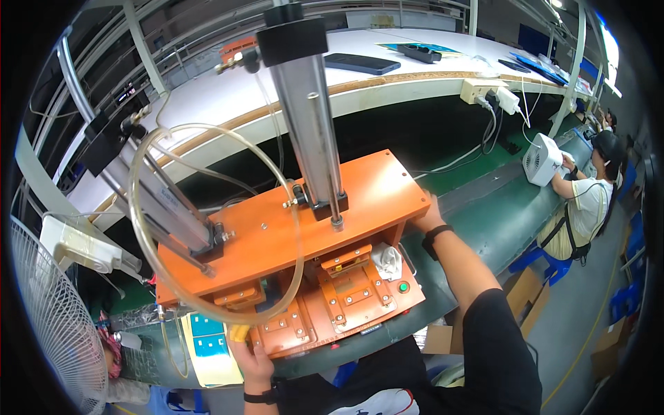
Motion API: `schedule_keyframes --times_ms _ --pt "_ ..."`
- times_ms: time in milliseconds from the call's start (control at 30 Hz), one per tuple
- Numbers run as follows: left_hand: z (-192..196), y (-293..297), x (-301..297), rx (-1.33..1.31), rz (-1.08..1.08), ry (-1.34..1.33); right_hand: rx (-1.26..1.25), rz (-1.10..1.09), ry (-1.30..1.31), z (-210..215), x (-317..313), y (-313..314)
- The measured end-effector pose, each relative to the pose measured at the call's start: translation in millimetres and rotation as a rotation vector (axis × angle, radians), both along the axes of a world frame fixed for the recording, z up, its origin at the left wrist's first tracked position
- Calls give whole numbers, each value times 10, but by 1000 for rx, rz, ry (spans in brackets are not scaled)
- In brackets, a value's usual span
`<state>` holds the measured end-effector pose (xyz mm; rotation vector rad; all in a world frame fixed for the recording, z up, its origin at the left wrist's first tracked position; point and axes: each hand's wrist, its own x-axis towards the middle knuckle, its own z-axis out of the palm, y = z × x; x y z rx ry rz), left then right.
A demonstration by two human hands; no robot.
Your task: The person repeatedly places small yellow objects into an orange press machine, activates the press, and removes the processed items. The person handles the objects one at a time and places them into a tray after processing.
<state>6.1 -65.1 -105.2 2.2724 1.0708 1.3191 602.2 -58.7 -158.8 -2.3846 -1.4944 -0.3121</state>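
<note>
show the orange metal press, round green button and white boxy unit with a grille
Orange metal press (277, 243): head view, on its top plate
Round green button (404, 287): head view, on its face
White boxy unit (532, 164): head view, on its grille

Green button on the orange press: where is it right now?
In the head view, the green button sits at the lower right of the orange press, just below the crumpled white material.

That orange two-cylinder press (277, 241) stands upright on the green bench (487, 228), a small yellow piece (239, 333) beside its base (395, 308).
</note>
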Motion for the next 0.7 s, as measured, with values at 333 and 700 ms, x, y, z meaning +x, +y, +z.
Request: schedule_keyframes --times_ms 333,700 --pt "106 2 -23 63 -4 -16 451 201 866 1405 -976 -1665" --pt "73 27 -44 105 54 40 107 782 731 2471 -2684 -2616"
